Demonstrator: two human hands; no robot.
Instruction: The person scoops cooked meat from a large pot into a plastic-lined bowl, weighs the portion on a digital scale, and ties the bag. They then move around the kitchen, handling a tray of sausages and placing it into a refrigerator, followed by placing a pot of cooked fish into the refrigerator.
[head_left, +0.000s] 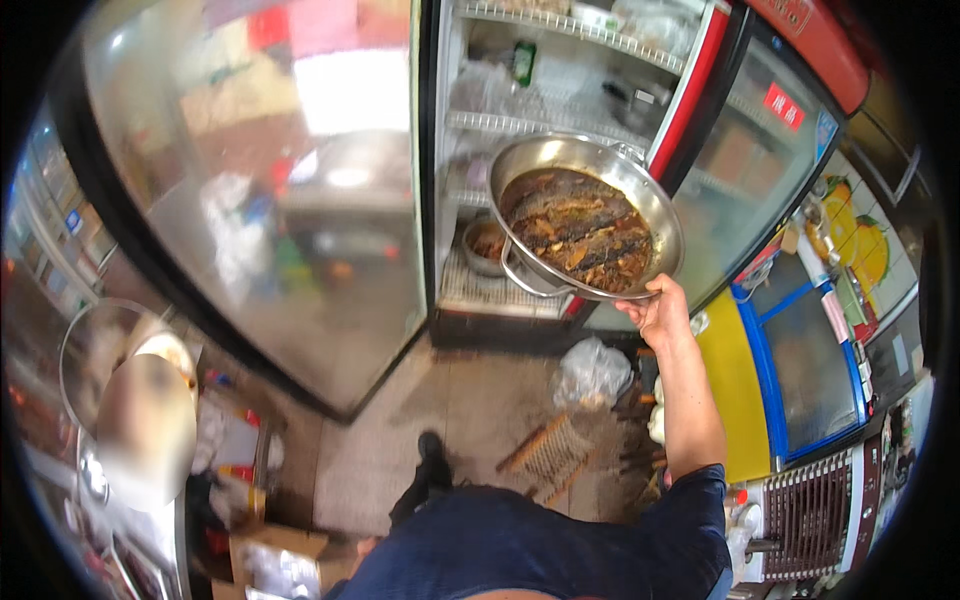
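My right hand (656, 311) grips the near rim of a wide stainless steel pan (664, 217), thumb on top and fingers underneath. Whole braised fish (577, 229) lie in dark brown sauce inside it. The pan has loop handles at its sides and is held in front of an open upright refrigerator (442, 330). On the refrigerator's bottom level, a metal bowl of food (484, 244) is partly covered by the pan. Only a sliver of my left hand (365, 547) shows beside my torso; whatever its fingers do is hidden.
The refrigerator's glass door (330, 300) stands swung out on the left. A second glass door (750, 150) is on the right, above a blue-framed chest with a glass top (810, 360). A plastic bag (592, 373) and a slatted wooden piece (551, 454) lie on the floor.
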